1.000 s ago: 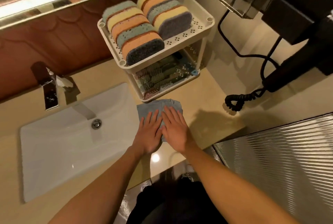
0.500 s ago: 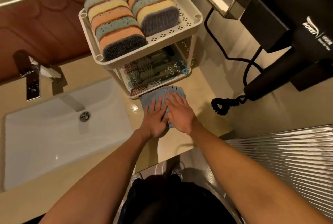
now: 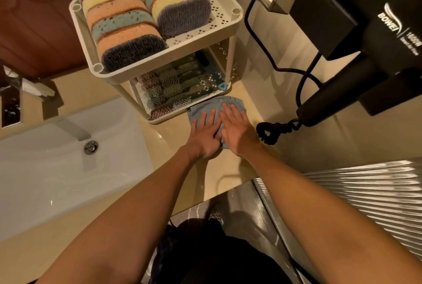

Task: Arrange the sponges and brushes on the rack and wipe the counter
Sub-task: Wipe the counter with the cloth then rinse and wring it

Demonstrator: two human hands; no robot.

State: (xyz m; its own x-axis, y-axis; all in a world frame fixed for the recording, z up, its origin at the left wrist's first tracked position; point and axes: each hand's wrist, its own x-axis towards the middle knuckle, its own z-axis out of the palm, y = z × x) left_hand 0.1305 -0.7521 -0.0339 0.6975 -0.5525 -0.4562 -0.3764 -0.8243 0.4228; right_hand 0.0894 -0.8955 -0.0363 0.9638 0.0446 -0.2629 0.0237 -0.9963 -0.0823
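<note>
A white two-tier rack [image 3: 228, 24] stands on the beige counter [image 3: 173, 137]. Several sponges [image 3: 127, 30] in blue, yellow and orange stand in two rows on its top tier. Several brushes [image 3: 175, 85] lie on the lower tier. A folded blue cloth [image 3: 205, 106] lies flat on the counter just in front of the rack. My left hand [image 3: 205, 134] and my right hand [image 3: 236, 129] press side by side on the cloth with straight fingers.
A white sink [image 3: 57, 162] with a drain [image 3: 90, 147] and a chrome tap [image 3: 11, 105] fills the left. A black wall-mounted hair dryer [image 3: 365, 60] with its coiled cord [image 3: 274, 130] hangs to the right. A ribbed metal surface [image 3: 356, 197] lies at lower right.
Both hands have pushed the cloth forward across the counter, up to the foot of the rack. The camera has moved closer and to the right.
</note>
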